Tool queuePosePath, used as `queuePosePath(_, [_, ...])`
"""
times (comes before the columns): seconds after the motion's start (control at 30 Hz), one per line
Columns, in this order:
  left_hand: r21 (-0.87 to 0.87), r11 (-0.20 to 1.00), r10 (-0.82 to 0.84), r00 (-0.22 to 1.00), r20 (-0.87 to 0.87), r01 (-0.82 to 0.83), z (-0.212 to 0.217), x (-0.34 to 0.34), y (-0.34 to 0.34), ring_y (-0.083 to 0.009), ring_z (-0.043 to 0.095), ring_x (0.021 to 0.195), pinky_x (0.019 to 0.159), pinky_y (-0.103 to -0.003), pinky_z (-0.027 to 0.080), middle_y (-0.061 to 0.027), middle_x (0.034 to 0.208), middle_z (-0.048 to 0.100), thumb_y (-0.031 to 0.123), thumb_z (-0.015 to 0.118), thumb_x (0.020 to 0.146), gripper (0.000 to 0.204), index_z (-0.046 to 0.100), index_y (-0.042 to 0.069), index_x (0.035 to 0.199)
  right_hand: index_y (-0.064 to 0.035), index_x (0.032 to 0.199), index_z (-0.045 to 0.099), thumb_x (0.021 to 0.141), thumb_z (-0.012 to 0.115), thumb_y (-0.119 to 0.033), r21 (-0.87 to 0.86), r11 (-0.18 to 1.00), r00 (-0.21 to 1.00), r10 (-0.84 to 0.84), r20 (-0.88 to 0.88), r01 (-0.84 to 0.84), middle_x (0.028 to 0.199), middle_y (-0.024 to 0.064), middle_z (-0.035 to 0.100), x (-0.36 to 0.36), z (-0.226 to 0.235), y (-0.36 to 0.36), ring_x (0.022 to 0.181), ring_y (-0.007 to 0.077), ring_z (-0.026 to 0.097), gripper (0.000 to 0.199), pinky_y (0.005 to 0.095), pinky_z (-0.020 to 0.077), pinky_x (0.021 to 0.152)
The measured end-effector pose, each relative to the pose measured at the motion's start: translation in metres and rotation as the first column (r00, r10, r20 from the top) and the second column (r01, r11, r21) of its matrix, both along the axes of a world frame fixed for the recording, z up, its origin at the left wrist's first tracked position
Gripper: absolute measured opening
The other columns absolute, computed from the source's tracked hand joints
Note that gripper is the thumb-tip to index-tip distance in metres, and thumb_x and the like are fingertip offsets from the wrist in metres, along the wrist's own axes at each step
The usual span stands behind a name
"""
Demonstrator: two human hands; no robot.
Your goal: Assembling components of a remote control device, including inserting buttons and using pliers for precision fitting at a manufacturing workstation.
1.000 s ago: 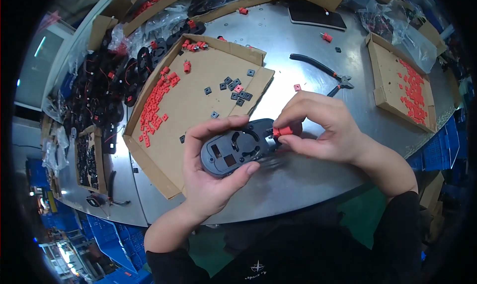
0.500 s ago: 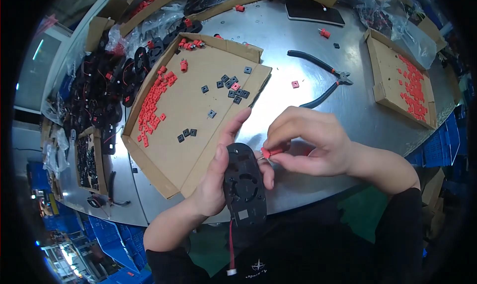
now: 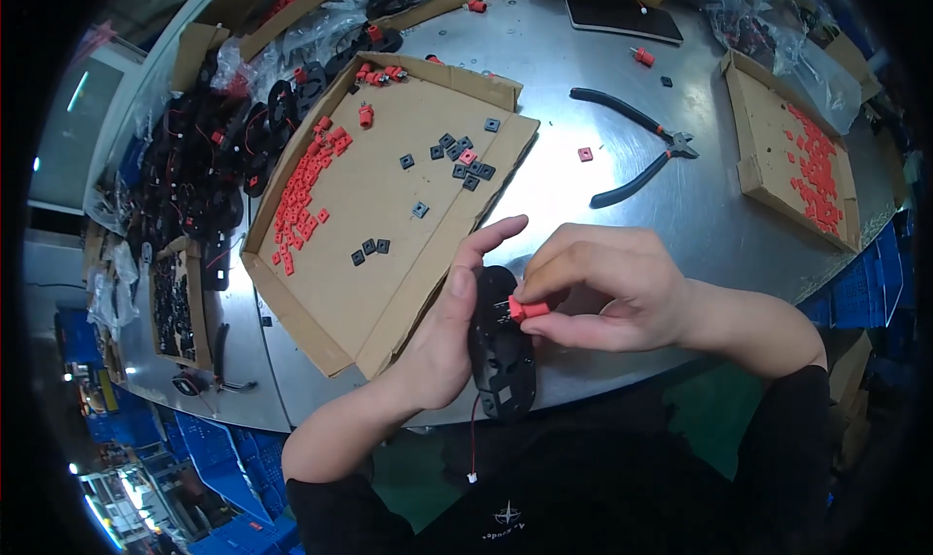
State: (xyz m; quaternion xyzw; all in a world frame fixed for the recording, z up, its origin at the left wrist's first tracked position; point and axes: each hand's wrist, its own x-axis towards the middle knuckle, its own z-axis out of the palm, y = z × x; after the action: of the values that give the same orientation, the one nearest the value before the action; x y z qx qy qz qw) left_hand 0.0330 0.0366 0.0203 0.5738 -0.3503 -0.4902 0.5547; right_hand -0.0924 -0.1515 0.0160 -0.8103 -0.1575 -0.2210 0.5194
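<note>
My left hand (image 3: 442, 346) holds a black oval plastic housing (image 3: 505, 370), with the thumb and a raised finger along its left side and the other fingers mostly hidden behind it. A thin red lead ending in a small white connector (image 3: 473, 477) hangs from the housing's lower end. Between thumb and forefinger my right hand (image 3: 617, 288) pinches a red cylindrical component (image 3: 530, 309) with thin metal pins. Its pins point left at the upper part of the housing; whether they touch it I cannot tell.
Beyond my left hand lies a cardboard tray (image 3: 355, 200) with red pieces and small black squares. Cutting pliers (image 3: 632, 113) rest on the metal table (image 3: 554, 200) near a loose red square (image 3: 585, 154). Another tray (image 3: 758, 156) stands right; black housings (image 3: 190, 156) pile up left.
The red component has swung round and come over the housing's face, its pins now showing. My left hand has shifted slightly right and turned the housing; the hanging lead swung with it.
</note>
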Motion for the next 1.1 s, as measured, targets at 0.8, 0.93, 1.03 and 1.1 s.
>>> queuePosePath(0.8, [0.024,0.999,0.031,0.974,0.224,-0.037,-0.002,-0.006,0.002,-0.0123,0.050,0.081,0.082,-0.027,0.037,-0.0020,0.082,0.052,0.054,0.017,0.111,0.070,0.033,0.002,0.155,-0.0058,0.089,0.065,0.079,0.085,-0.012,-0.351,0.923,0.984,-0.122,0.128,0.160,0.077,0.0039,0.065,-0.001,0.007,0.011,0.061,0.0204,0.065,0.023,0.0306,0.0499,0.053])
queuePosePath(0.93, [-0.021,1.000,-0.010,0.983,0.183,0.014,-0.004,-0.009,0.001,-0.0144,0.056,0.085,0.084,-0.028,0.041,-0.0066,0.087,0.059,0.052,0.017,0.111,0.068,0.034,0.001,0.153,-0.0052,0.090,0.065,0.079,0.085,-0.011,-0.307,0.945,0.989,-0.080,0.126,0.115,0.080,0.0055,0.066,0.002,0.000,0.016,0.064,0.0226,0.065,0.025,0.0316,0.0498,0.054])
queuePosePath(1.03, [-0.038,0.999,-0.009,0.997,0.081,0.012,0.000,-0.011,-0.002,-0.0162,0.061,0.093,0.089,-0.030,0.044,-0.0103,0.096,0.064,0.051,0.017,0.112,0.065,0.036,0.000,0.148,-0.0049,0.091,0.064,0.078,0.086,-0.012,-0.254,0.962,0.987,-0.065,0.150,0.102,0.081,0.0072,0.065,0.003,-0.006,0.020,0.067,0.0238,0.065,0.026,0.0333,0.0511,0.057])
queuePosePath(1.1, [-0.033,0.999,-0.002,0.998,0.070,0.005,-0.005,-0.013,0.001,-0.0167,0.062,0.096,0.090,-0.030,0.044,-0.0117,0.101,0.064,0.052,0.020,0.111,0.064,0.036,0.000,0.145,-0.0049,0.092,0.064,0.080,0.085,-0.013,-0.242,0.967,0.986,-0.043,0.158,0.080,0.082,0.0075,0.062,0.006,-0.004,0.018,0.066,0.0254,0.063,0.025,0.0351,0.0500,0.058])
